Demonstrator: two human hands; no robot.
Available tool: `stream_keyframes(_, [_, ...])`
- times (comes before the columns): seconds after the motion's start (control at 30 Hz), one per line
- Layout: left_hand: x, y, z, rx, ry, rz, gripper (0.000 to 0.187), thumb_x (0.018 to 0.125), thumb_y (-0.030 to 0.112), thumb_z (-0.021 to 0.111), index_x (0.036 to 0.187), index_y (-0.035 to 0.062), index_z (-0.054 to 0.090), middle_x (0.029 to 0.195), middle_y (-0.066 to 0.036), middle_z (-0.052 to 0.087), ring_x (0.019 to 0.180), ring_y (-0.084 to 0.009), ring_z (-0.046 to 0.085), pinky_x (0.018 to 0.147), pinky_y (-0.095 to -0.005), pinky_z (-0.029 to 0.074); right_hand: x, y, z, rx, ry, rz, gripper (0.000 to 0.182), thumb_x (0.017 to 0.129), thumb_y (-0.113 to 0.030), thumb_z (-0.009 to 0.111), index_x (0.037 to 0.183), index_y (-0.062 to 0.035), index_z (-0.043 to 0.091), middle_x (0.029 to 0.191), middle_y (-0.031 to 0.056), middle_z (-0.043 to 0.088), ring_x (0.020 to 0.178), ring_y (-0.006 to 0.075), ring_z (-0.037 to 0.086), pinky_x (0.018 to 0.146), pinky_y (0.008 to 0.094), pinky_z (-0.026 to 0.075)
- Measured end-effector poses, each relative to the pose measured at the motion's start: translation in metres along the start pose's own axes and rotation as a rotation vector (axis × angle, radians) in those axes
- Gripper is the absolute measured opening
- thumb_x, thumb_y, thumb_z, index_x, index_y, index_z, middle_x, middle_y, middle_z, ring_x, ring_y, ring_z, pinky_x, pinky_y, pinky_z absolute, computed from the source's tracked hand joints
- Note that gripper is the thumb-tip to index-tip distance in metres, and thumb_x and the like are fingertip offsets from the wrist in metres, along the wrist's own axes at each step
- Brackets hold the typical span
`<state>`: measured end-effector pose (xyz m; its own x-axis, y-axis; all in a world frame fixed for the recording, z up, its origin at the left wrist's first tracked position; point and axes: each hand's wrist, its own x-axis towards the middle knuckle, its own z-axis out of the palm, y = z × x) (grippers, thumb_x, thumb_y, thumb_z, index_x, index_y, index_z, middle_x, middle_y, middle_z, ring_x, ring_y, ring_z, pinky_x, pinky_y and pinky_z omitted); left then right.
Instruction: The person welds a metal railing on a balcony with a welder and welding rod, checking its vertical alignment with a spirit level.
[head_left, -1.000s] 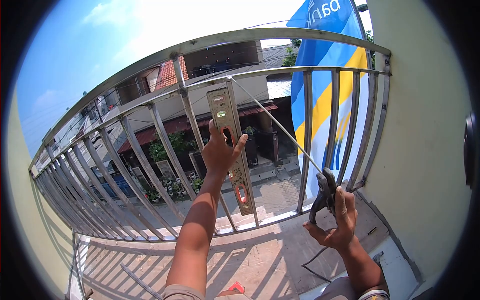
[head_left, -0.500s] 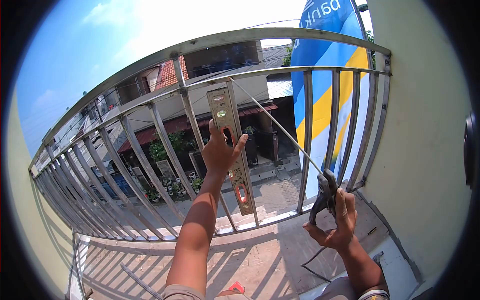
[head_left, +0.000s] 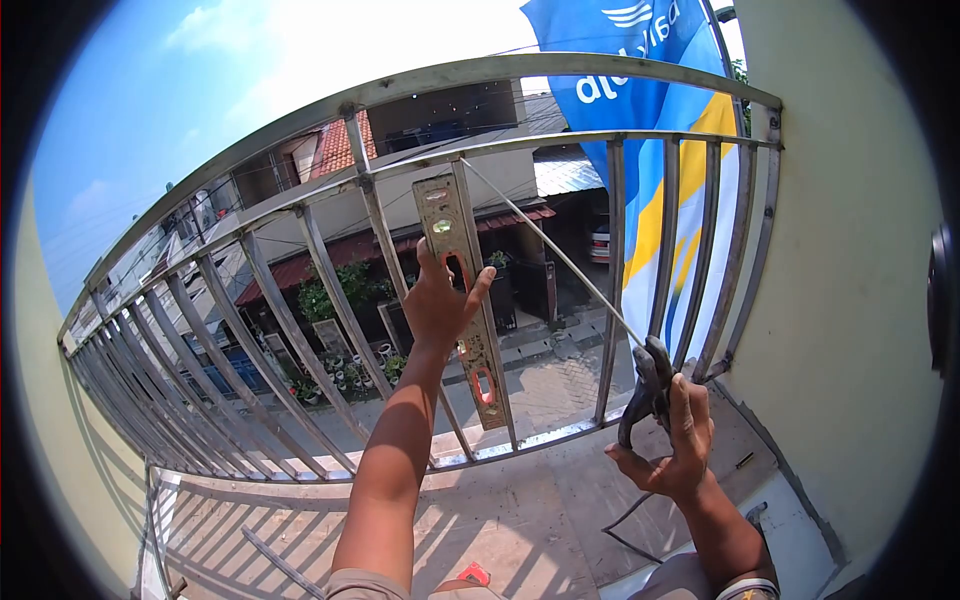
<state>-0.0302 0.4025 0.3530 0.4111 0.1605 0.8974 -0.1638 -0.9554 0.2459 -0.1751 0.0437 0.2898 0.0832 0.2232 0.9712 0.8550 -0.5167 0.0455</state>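
Note:
My left hand [head_left: 436,305] is wrapped around the middle of a worn spirit level [head_left: 438,205], its fingers at the level's red-edged slot. The level stands nearly upright along a metal baluster [head_left: 487,330] of the railing. In my right hand [head_left: 688,445] is a black welding electrode holder [head_left: 650,388], gripped by its handle. A long thin welding rod [head_left: 565,255] runs up and left from the holder's jaws. Its far tip is right at the top of that baluster, where it meets the railing's middle rail [head_left: 550,140].
The metal railing [head_left: 430,75] spans the balcony between two pale walls [head_left: 840,300]. Beyond it hangs a blue, yellow and white flag [head_left: 650,100], with a street and houses below. On the floor lie a metal bar [head_left: 280,563], a small red object [head_left: 475,573] and a dark cable [head_left: 628,540].
The flag outside has blown to a different shape, uncovering part of a vehicle across the street. Both hands, the spirit level and the welding rod have hardly moved.

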Motion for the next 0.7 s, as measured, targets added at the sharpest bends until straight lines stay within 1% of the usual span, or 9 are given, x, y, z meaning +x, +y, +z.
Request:
stream_keyframes(0.33, [0.0005, 0.0010, -0.0011, -0.014, 0.002, -0.003, 0.109, 0.084, 0.067, 0.081, 0.148, -0.0042, 0.031, 0.095, -0.018, 0.074, 0.078, -0.0380, 0.079, 0.063, -0.0465, 0.064, 0.0005, -0.0003, -0.0016, 0.014, -0.011, -0.001, 0.110, 0.076, -0.037, 0.097, 0.162, 0.0032, 0.043, 0.115, 0.0196, 0.063, 0.084, 0.0245, 0.071, 0.063, 0.0356, 0.060])
stream_keyframes(0.4, [0.0011, 0.0028, -0.0022, 0.050, -0.048, -0.088, 0.109, 0.084, 0.067, 0.082, 0.149, -0.0037, 0.031, 0.097, -0.018, 0.074, 0.079, -0.0380, 0.079, 0.064, -0.0466, 0.064, 0.0005, -0.0002, -0.0010, 0.019, -0.003, -0.002, 0.109, 0.075, -0.037, 0.097, 0.162, 0.0032, 0.043, 0.114, 0.0195, 0.063, 0.084, 0.0245, 0.071, 0.063, 0.0357, 0.060])
stream_keyframes(0.6, [0.0006, 0.0037, -0.0038, -0.052, -0.018, -0.029, 0.105, 0.084, 0.065, 0.083, 0.146, -0.0057, 0.035, 0.098, -0.019, 0.075, 0.081, -0.0387, 0.079, 0.066, -0.0470, 0.064, 0.0023, -0.0008, -0.0007, 0.015, 0.001, -0.009, 0.109, 0.075, -0.035, 0.097, 0.162, 0.0035, 0.043, 0.112, 0.0189, 0.063, 0.084, 0.0243, 0.071, 0.063, 0.0356, 0.060])
stream_keyframes(0.7, [0.0002, 0.0049, -0.0048, -0.032, -0.009, -0.028, 0.104, 0.084, 0.063, 0.083, 0.146, -0.0057, 0.035, 0.097, -0.018, 0.075, 0.080, -0.0389, 0.079, 0.065, -0.0470, 0.064, -0.0017, 0.0012, 0.0005, 0.011, -0.006, 0.002, 0.111, 0.074, -0.036, 0.098, 0.161, 0.0039, 0.043, 0.112, 0.0186, 0.062, 0.084, 0.0246, 0.070, 0.062, 0.0352, 0.060])
